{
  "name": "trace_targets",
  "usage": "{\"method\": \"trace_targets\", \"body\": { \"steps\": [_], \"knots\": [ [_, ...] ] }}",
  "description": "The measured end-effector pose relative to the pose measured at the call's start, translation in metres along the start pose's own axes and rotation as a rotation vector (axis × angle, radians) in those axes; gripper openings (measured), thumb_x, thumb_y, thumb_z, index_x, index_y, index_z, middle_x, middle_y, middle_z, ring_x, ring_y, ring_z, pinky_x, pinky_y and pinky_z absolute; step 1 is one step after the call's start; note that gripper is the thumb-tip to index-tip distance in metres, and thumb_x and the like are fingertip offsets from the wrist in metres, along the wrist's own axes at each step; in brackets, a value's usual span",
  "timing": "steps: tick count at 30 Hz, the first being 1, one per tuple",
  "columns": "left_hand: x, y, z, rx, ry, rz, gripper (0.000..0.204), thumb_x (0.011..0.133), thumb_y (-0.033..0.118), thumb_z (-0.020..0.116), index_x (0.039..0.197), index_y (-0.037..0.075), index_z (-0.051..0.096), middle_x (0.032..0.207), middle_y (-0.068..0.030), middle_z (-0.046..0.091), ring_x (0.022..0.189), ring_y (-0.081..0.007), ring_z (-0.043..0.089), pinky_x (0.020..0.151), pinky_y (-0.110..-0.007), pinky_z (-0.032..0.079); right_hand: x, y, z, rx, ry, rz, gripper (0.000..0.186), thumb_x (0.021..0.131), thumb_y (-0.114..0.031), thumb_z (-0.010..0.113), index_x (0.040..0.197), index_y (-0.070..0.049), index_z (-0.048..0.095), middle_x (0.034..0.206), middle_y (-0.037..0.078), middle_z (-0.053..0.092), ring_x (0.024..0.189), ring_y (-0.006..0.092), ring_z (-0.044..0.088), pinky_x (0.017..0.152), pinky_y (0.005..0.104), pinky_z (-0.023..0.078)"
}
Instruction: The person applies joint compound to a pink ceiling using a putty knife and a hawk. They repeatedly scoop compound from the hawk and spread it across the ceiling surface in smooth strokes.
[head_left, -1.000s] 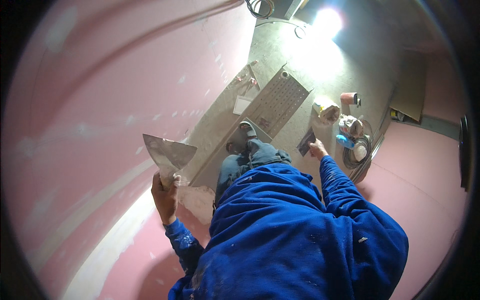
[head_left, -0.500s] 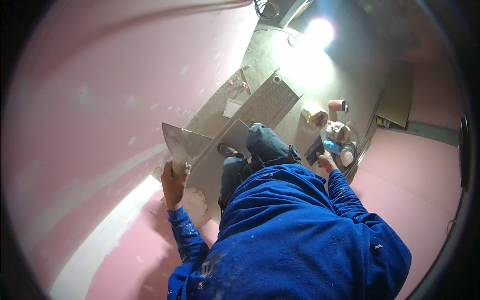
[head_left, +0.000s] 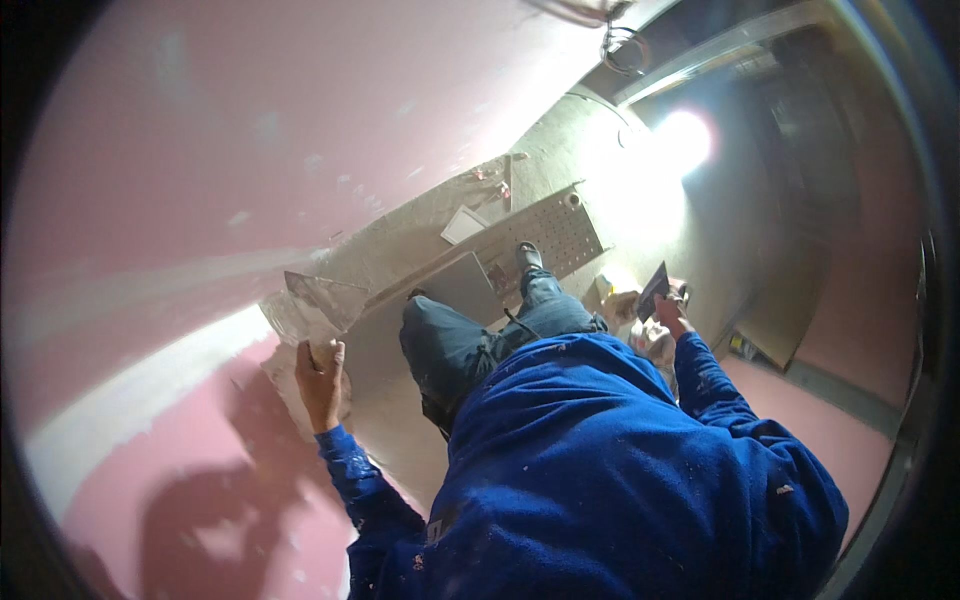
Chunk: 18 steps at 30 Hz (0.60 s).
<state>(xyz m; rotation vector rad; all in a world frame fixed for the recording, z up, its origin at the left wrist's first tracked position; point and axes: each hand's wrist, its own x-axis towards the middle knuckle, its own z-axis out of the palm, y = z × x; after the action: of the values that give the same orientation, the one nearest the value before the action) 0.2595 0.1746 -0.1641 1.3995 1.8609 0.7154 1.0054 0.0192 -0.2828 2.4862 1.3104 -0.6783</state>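
My left hand (head_left: 320, 385) is closed round the handle of a wide putty knife (head_left: 328, 298). Its triangular blade points up and away, over the plaster-smeared strip beside the pink wall (head_left: 200, 170). On the right, my right hand (head_left: 674, 312) grips a second, dark-bladed putty knife (head_left: 653, 286), held with the blade tilted upward. White compound marks the fingers of my left hand. A white band of joint compound (head_left: 150, 380) runs across the pink board at the left, close to the left knife.
A perforated metal plank (head_left: 560, 235) and a plain grey panel (head_left: 460, 285) lie underfoot. Beyond them is a white square frame (head_left: 463, 225). Partly hidden tubs and bags (head_left: 622, 305) stand behind my right hand. A bright lamp (head_left: 683, 142) glares near coiled cable (head_left: 625, 52).
The view has swung, and my legs have shifted, one foot now forward on the plank. My right knife now points more upward, in front of the tubs. Both hands keep their knives.
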Motion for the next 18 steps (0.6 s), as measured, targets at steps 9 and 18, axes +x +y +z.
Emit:
{"method": "trace_targets", "body": {
  "steps": [9, 18],
  "knots": [
    [-0.032, -0.075, 0.119, -0.734, 0.167, -0.31, 0.024, 0.099, 0.017, 0.07, 0.116, 0.002, 0.062, 0.102, -0.0058, 0.069, 0.092, -0.0086, 0.064, 0.075, -0.024, 0.053, 0.228, -0.069, 0.042, 0.499, 0.01, -0.307, 0.031, 0.099, -0.034, 0.054, 0.107, -0.005, 0.064, 0.084, 0.008, 0.066, 0.066, 0.0204, 0.063, 0.046, 0.0339, 0.049],
    [-0.102, 0.035, 0.213, -0.711, 0.242, -0.321, 0.026, 0.101, 0.027, 0.068, 0.114, 0.008, 0.058, 0.078, 0.0016, 0.057, 0.058, -0.0054, 0.05, 0.052, -0.023, 0.042, 0.195, -0.2, 0.071, 0.663, -0.572, -0.45, 0.022, 0.1, -0.024, 0.061, 0.112, -0.006, 0.062, 0.084, 0.007, 0.065, 0.07, 0.0157, 0.065, 0.062, 0.0333, 0.057]
  ]
}}
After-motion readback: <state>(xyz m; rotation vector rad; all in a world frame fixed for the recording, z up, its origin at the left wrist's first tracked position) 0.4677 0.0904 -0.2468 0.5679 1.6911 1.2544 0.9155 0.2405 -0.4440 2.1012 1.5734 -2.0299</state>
